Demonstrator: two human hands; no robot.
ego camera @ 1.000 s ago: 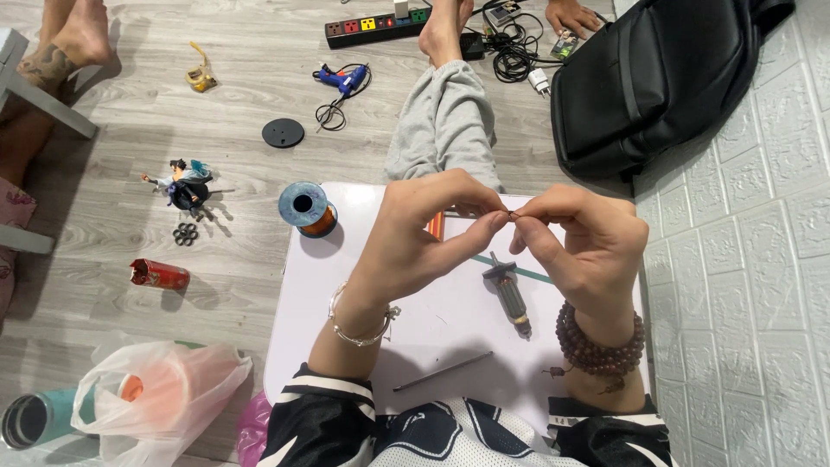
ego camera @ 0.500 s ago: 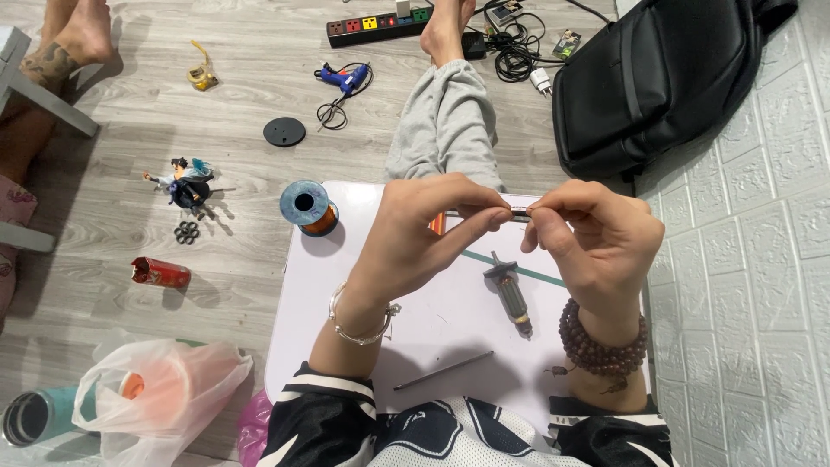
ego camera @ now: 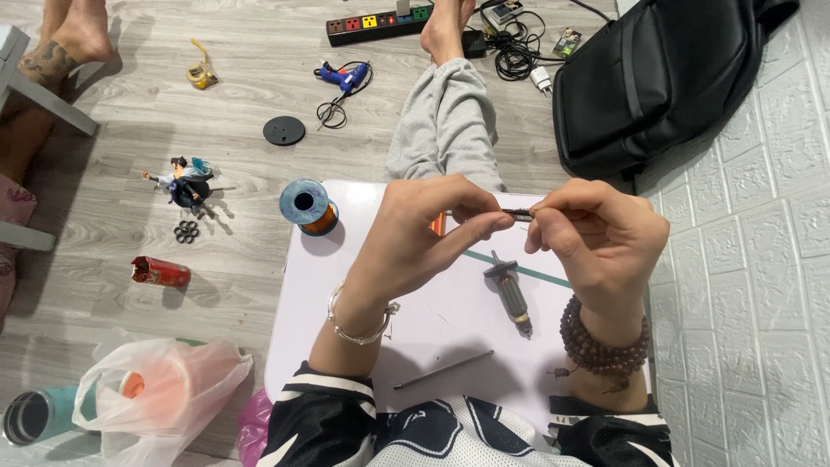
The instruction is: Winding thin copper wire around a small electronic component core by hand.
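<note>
My left hand [ego camera: 428,238] and my right hand [ego camera: 601,242] meet above a small white table [ego camera: 346,329]. Between their fingertips they pinch a thin dark rod-like part [ego camera: 517,214], each hand gripping one end. Below it on the table lies a small motor armature [ego camera: 512,297] across a green strip [ego camera: 519,268]. A thin dark rod [ego camera: 443,370] lies on the table near my chest. A spool of copper wire [ego camera: 308,207] stands at the table's far left corner.
On the wooden floor lie a blue glue gun [ego camera: 346,78], a black disc [ego camera: 284,131], a small figurine [ego camera: 183,182], a red can [ego camera: 160,272], a plastic bag [ego camera: 160,389] and a power strip [ego camera: 376,23]. A black backpack [ego camera: 657,78] leans against the white wall. Another person's feet [ego camera: 65,43] show at top left.
My hands have drawn slightly apart, exposing more of the thin dark part between the fingertips. Everything on the table and floor stays in place.
</note>
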